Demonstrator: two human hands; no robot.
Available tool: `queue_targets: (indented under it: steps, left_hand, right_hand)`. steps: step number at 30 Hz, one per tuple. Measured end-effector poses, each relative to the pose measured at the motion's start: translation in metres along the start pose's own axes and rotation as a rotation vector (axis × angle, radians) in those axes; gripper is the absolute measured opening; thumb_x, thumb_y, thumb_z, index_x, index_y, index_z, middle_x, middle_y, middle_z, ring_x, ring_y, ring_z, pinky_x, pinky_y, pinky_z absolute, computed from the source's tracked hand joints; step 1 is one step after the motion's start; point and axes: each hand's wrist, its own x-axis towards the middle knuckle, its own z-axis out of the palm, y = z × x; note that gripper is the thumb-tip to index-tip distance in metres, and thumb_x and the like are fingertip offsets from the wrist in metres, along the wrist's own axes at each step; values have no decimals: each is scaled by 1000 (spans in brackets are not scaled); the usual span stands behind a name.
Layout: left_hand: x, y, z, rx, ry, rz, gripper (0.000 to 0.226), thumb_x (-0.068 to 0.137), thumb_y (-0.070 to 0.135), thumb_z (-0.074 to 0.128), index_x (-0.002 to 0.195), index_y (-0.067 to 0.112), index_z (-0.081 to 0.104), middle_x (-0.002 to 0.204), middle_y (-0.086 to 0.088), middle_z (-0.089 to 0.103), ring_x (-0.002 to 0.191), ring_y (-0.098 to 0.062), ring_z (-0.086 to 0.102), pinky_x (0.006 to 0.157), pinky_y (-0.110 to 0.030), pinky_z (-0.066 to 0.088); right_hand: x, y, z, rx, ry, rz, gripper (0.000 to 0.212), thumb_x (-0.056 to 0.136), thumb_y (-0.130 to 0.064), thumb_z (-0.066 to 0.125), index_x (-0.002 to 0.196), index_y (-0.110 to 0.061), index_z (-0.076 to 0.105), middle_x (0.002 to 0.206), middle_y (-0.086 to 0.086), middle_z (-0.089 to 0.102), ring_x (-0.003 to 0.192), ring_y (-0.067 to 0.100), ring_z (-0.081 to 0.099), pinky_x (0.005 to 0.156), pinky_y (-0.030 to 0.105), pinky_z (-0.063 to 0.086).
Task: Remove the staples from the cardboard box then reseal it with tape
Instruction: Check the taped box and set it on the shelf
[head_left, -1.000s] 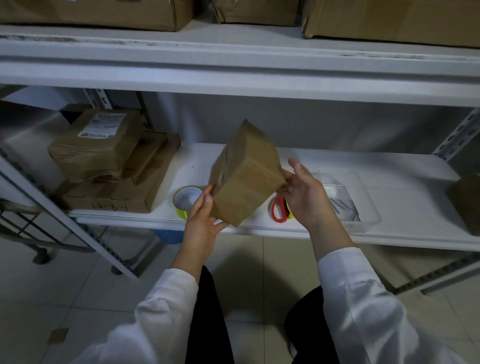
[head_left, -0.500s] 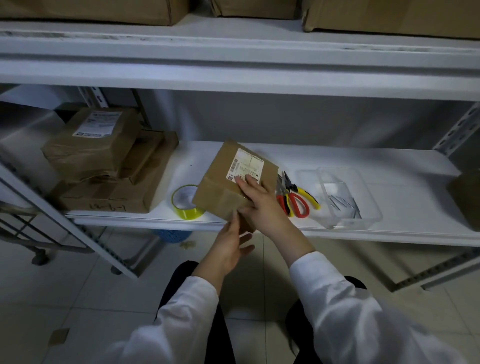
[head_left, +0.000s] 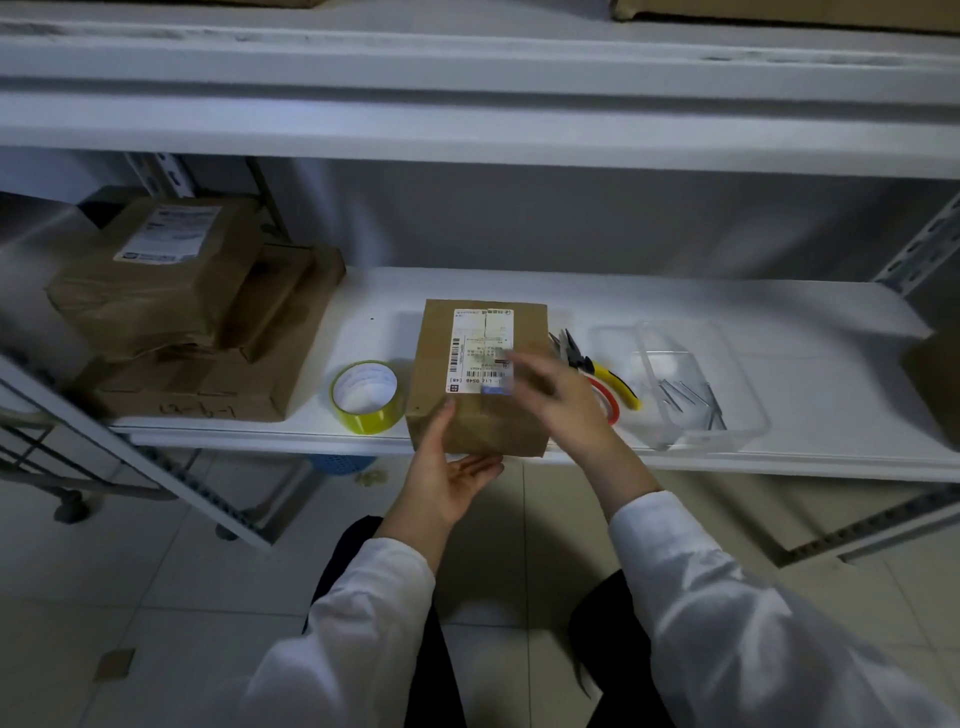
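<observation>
Cardboard box (head_left: 480, 410) sits flat on the white shelf (head_left: 727, 306) at its front edge, label side up, betw. the tape roll and the pliers. Left hand (head_left: 451, 483) is open, palm up, thumb resting on the box's front-left corner, fingers curled just under the shelf lip below the box; not gripping. Right hand (head_left: 558, 400) hovers over the box's right side, fingers spread & motion-blurred, holding nothing; can't tell if it touches the top.

Box: brown, squat, white shipping label (head_left: 482, 345) w/ barcode on top, a strip of brown tape across the near part. No staples can be made out at this res.

Vs 0.5 s ago: box was tilted, held in the air by both hands at the shelf edge; now it's down & level. 1 s ago it was raised higher, label turned away.

Left of box: yellow-green tape roll (head_left: 368, 397), lying flat, just beside it. Right: yellow-handled pliers (head_left: 597, 366) & red-handled scissors (head_left: 608, 400), partly hidden by right hand. Further right, clear plastic tray (head_left: 675, 384) w/ a few thin metal pieces in its near-right corner, prob. staples, too small to be sure. Far left: stack of brown parcels (head_left: 182, 312), top one labelled.
</observation>
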Motion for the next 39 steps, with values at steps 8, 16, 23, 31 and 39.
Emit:
queue_targets:
  steps: [8,16,23,31,39]
  left_hand:
    - [7,-1,4,-61,13,22,56,83,38,64,133,22,43,114,-12,56,113,-39,54,100,-51,46]
    - [13,-5,2,-56,47,59,55,82,41,63,131,24,46,120,-11,56,105,-36,58,95,-49,48]
    - [12,-1,-3,-31,101,63,60,78,44,65,132,22,47,112,-8,57,106,-38,58,91,-48,50]
    - [9,5,-8,-58,120,73,61,79,43,65,132,22,45,108,-9,56,105,-37,57,86,-48,52]
    - [8,7,-8,-62,123,51,63,78,43,67,133,21,44,111,-10,56,101,-37,58,82,-48,54]
  right_hand:
    - [40,60,-21,-489,180,440,63,84,-26,56,138,-4,30,144,22,31,137,36,22,113,42,21]
    - [38,79,-18,-616,221,445,76,81,-49,58,134,-2,31,136,18,35,131,36,30,113,41,24]
    - [9,81,4,-682,357,347,62,82,-50,56,118,0,47,119,18,45,112,38,44,96,42,37]
    - [12,80,-7,-569,241,454,87,66,-52,77,127,-2,40,129,14,45,124,31,43,104,42,36]
    - [17,87,-12,-553,287,429,33,89,-24,52,106,4,57,113,18,55,115,36,47,99,43,35]
